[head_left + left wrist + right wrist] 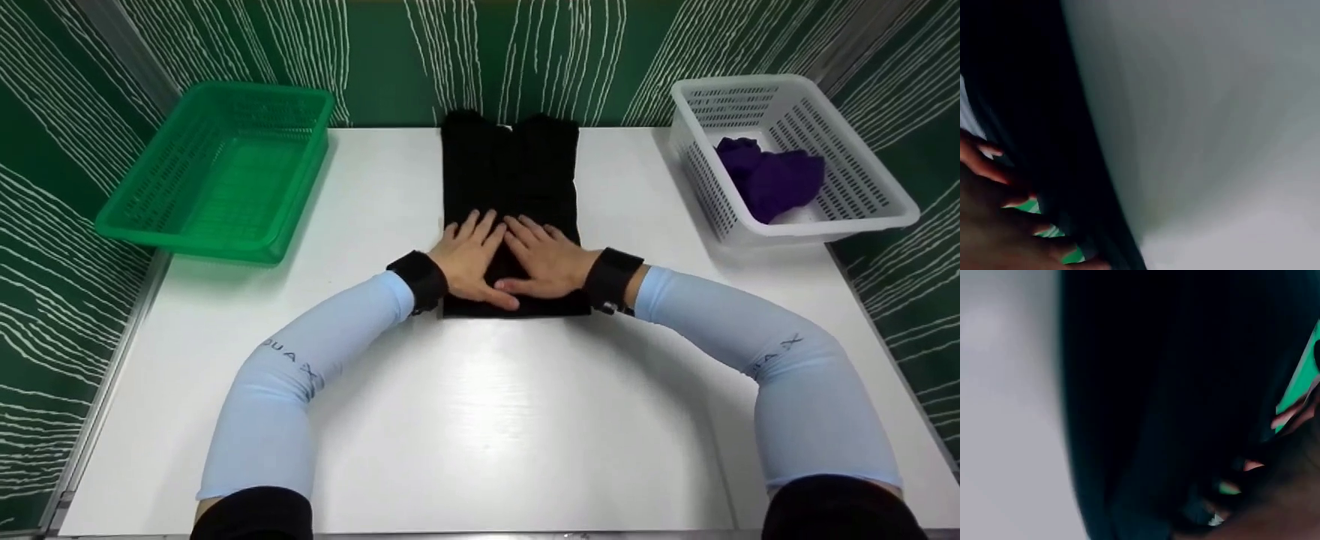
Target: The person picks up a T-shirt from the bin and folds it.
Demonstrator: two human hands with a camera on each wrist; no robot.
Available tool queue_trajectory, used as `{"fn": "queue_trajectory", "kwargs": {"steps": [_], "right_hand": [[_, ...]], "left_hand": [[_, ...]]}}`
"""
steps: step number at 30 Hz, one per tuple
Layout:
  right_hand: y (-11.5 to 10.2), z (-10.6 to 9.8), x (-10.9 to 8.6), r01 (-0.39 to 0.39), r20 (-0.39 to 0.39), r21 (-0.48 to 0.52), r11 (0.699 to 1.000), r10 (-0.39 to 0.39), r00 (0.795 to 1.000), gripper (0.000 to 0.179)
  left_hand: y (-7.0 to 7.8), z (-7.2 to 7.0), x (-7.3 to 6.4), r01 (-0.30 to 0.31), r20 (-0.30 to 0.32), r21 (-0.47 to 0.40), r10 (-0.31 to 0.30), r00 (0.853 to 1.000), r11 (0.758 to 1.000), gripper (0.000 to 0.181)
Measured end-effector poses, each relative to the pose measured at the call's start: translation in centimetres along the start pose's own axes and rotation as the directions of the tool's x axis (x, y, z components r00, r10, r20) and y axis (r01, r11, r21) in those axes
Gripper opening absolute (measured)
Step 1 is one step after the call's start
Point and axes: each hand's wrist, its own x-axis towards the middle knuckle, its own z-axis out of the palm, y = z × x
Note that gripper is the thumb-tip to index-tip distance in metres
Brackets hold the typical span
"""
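A black folded cloth item (pixel 510 165), perhaps a garment, lies flat on the white table, its far end reaching the back edge. My left hand (pixel 472 259) rests flat on its near half with the fingers spread and straight. Beside it my right hand (pixel 551 259) lies the same way, fingers pointing inward and away. The two thumbs nearly meet near the cloth's front edge. In the left wrist view the dark cloth (pixel 1033 101) runs beneath the fingers; the right wrist view has the cloth (pixel 1145 382) too, dark and blurred.
A green plastic basket (pixel 277 251) stands at the back left of the table (pixel 480 435). At the back right, a white basket (pixel 832 229) holds a crumpled purple cloth (pixel 784 184). Green walls with white streaks close in the back and sides.
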Motion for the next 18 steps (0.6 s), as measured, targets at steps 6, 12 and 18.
{"fn": "queue_trajectory", "kwargs": {"steps": [6, 12, 18], "right_hand": [[-0.8, 0.8, 0.1, -0.065, 0.102, -0.046, 0.997, 0.070, 0.992, 0.114], [0.6, 1.1, -0.9, -0.046, 0.101, 0.005, 0.999, 0.045, 0.994, 0.125], [2.8, 1.6, -3.4, -0.076, 0.082, 0.057, 0.995, 0.071, 0.994, 0.140]], "left_hand": [[0.7, -0.3, -0.5, 0.050, 0.084, 0.054, -0.054, 0.995, 0.997, 0.152], [0.1, -0.2, -1.1, 0.050, 0.099, 0.079, -0.058, 0.993, 0.996, 0.155], [-1.1, -0.1, -2.4, 0.079, 0.124, 0.053, -0.085, 0.989, 0.996, 0.163]]}}
